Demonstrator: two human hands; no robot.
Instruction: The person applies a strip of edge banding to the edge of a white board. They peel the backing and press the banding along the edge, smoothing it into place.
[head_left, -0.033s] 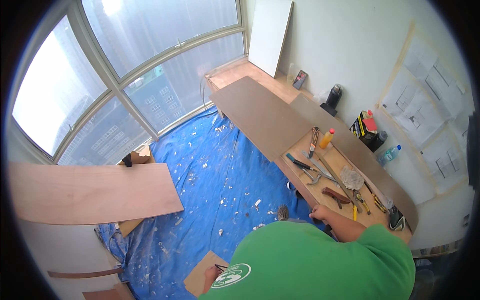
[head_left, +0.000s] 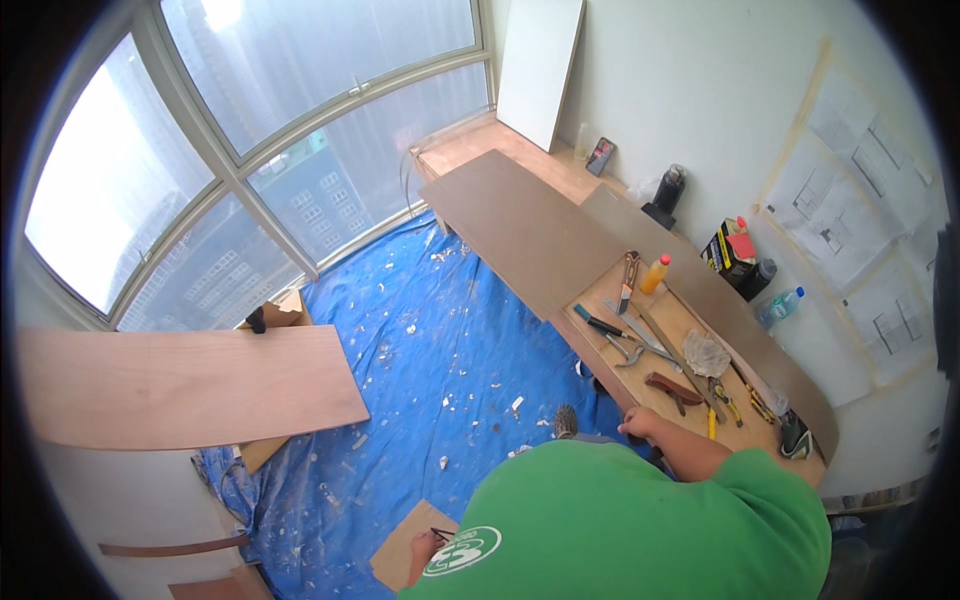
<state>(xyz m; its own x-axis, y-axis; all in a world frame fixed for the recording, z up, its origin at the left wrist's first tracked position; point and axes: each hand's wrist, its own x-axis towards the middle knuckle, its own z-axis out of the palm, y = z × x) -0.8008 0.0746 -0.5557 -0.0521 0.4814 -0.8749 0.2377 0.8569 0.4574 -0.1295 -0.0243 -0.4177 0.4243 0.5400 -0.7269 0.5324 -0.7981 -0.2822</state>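
Hands are far apart here, one on each side of the person's green-shirted body (head_left: 640,530). The right hand (head_left: 637,424) reaches forward and up from the right shoulder, the bare forearm running from the sleeve toward the near edge of the plywood counter (head_left: 600,380); the hand rests curled over that edge, fingers folded down on the board's rim. Whether anything small lies inside the curl cannot be told. The left hand (head_left: 428,548) is low at the lower edge of the view, beside the shirt, with the wrist bent and the fingers closed on a thin dark pencil-like tool (head_left: 441,535), its tip over a small brown board (head_left: 400,555) that lies on the blue tarp (head_left: 420,360) covering the floor.

On the counter, just beyond the right hand, lie a brown-handled tool (head_left: 672,388), yellow-handled pliers (head_left: 722,398), a crumpled grey cloth (head_left: 706,354), a metal square (head_left: 670,345), grey pliers (head_left: 625,352), a dark-handled screwdriver (head_left: 600,324) and an orange bottle (head_left: 654,274). A long dark brown panel (head_left: 520,225) stretches away from the counter toward the window (head_left: 250,130). Against the white wall stand a black and yellow can (head_left: 730,252) and a clear water bottle (head_left: 780,306). To the left, well apart from both hands, a wide reddish plywood sheet (head_left: 170,388) lies flat above the tarp.
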